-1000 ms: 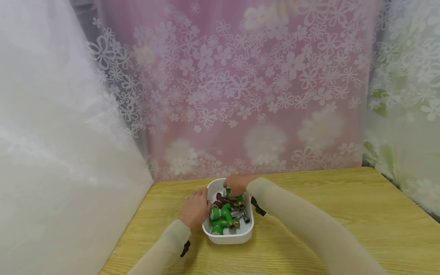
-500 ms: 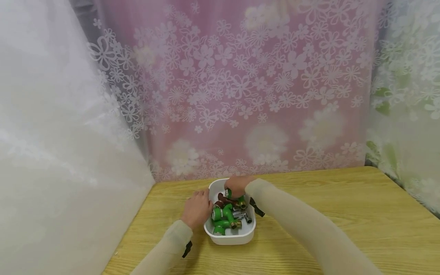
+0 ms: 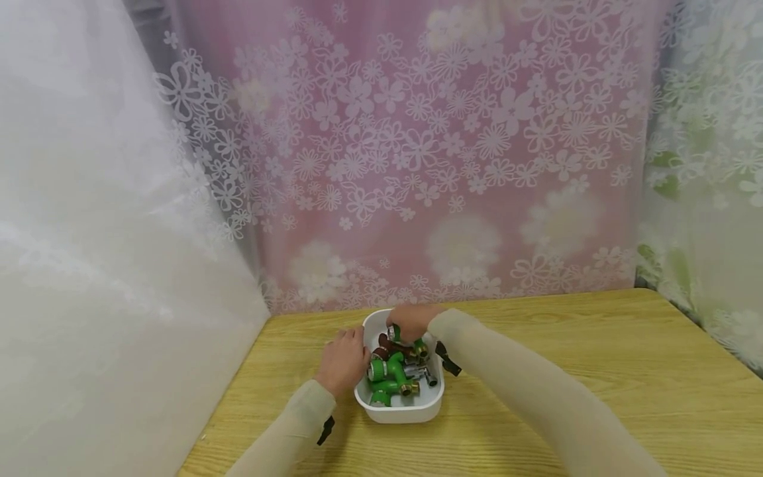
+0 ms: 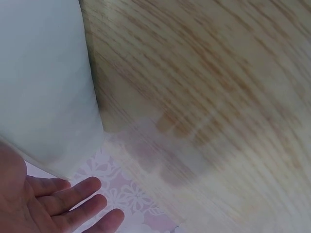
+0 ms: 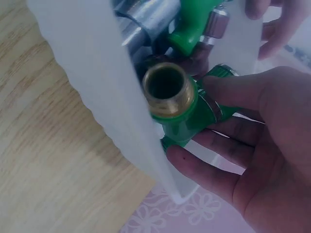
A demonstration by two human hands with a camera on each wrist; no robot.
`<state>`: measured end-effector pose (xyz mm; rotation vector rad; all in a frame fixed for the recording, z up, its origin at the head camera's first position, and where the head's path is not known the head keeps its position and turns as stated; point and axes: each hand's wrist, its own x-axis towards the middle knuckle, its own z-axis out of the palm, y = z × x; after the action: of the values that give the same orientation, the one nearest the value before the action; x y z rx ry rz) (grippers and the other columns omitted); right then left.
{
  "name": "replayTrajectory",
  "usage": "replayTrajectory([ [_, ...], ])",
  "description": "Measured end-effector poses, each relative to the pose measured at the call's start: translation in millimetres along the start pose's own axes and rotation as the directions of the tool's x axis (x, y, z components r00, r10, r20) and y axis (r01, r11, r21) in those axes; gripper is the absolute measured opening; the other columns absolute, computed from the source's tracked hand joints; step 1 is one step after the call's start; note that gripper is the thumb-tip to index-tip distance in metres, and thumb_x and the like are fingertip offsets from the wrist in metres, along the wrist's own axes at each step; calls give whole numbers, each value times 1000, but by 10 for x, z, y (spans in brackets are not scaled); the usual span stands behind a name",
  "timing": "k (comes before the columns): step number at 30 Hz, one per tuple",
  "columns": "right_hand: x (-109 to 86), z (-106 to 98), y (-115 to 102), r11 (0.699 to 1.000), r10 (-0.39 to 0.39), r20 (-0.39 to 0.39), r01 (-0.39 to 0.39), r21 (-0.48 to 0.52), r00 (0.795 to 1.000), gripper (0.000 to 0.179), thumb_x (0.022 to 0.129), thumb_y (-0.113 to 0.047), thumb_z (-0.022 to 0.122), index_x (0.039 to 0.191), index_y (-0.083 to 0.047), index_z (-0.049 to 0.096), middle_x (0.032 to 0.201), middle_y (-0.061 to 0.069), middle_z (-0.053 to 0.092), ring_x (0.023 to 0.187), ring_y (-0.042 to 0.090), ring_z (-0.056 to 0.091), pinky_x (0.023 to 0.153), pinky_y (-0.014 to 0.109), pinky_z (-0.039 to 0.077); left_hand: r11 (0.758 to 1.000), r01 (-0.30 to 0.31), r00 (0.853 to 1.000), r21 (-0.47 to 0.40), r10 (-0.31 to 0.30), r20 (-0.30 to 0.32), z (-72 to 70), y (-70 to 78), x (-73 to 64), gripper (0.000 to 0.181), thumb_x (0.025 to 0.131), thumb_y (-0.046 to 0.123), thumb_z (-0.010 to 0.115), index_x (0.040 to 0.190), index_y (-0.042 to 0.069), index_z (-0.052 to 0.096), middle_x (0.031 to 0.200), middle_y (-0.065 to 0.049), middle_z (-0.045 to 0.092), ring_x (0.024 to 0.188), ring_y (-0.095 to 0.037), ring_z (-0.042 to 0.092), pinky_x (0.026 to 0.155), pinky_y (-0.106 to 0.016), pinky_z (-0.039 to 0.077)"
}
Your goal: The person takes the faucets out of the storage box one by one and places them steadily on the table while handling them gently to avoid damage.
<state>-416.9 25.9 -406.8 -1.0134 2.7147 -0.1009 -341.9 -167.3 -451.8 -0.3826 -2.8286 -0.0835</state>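
A white plastic tub stands on the table with several taps in it. My right hand reaches into its far right part and grips a green tap between thumb and fingers; the tap's brass threaded end faces the right wrist camera. My left hand rests at the tub's left rim, and its fingers look loosely straight in the left wrist view. Nearer in the tub lie green taps, a dark red-brown tap and chrome metal parts, partly overlapping.
The wood-grain table extends to both sides of the tub. Behind it hangs a pink flowered curtain, with a white sheet on the left and another flowered curtain on the right.
The tub and both hands appear slightly further right in the head view, along with the background. The right hand keeps its grip on the green tap, which has shifted only slightly.
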Motion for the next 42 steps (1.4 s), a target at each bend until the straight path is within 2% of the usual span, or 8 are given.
replayTrajectory([
  [4, -114, -119, -46, 1000, -9, -2, 9, 18, 1000, 45, 96, -2, 60, 140, -12, 60, 136, 2, 64, 107, 14, 63, 82, 31, 49, 1000, 2, 1000, 2, -2, 11, -4, 3, 9, 41, 101, 27, 56, 134, 2, 56, 117, -15, 67, 112, -32, 63, 81, -53, 57],
  [11, -394, -316, -119, 1000, -16, 11, 16, 26, 1000, 47, 99, -10, 60, 145, -14, 55, 140, 2, 61, 122, 17, 61, 97, 36, 52, 1000, 8, 1000, 13, -8, 25, -1, 7, 8, 43, 101, 28, 56, 136, 2, 54, 120, -15, 66, 114, -32, 62, 83, -52, 57],
  [18, -609, -403, -119, 998, -41, 35, 43, -52, 999, 44, 98, -11, 64, 142, -15, 58, 132, -1, 65, 114, 13, 64, 94, 33, 54, 1000, 5, 1000, 4, -5, 30, -1, 16, 7, 41, 101, 27, 56, 134, 2, 56, 119, -15, 66, 114, -32, 61, 83, -52, 57],
  [23, -770, -421, -113, 996, -20, 40, 23, -84, 999, 44, 98, -13, 66, 141, -18, 58, 133, -1, 64, 112, 13, 64, 90, 33, 54, 1000, 10, 999, 5, -10, 44, -2, 18, 5, 41, 100, 26, 56, 133, 2, 56, 119, -15, 66, 114, -32, 62, 83, -51, 57],
  [27, -903, -411, -83, 995, -12, 40, 16, -100, 999, 44, 98, -15, 66, 141, -18, 58, 134, -1, 64, 114, 14, 64, 91, 35, 54, 1000, 17, 998, 0, -17, 55, -8, 16, 10, 41, 100, 26, 56, 134, 2, 54, 120, -15, 66, 114, -32, 61, 83, -52, 57],
  [32, -1023, -334, 30, 992, -15, 32, 19, -126, 999, 42, 98, -15, 65, 140, -20, 60, 131, -3, 66, 112, 13, 65, 89, 34, 55, 1000, 13, 998, 2, -13, 66, 0, 9, 15, 44, 101, 27, 55, 137, 2, 53, 122, -16, 65, 116, -33, 61, 85, -52, 57],
  [36, -1080, -287, 133, 994, 15, 34, -11, -112, 999, 43, 97, -14, 65, 140, -19, 60, 132, -2, 65, 112, 14, 65, 87, 34, 54, 1000, 13, 998, 4, -13, 63, 3, 7, 14, 45, 102, 27, 54, 139, 1, 52, 124, -16, 65, 118, -33, 60, 86, -51, 57],
  [42, -1156, -196, 288, 996, 12, -4, -12, -91, 1000, 42, 94, -11, 68, 136, -17, 64, 131, -2, 67, 116, 17, 64, 94, 37, 54, 1000, 6, 999, 0, -6, 49, 1, 12, 11, 43, 101, 25, 55, 136, 0, 54, 122, -16, 65, 116, -33, 61, 85, -51, 57],
])
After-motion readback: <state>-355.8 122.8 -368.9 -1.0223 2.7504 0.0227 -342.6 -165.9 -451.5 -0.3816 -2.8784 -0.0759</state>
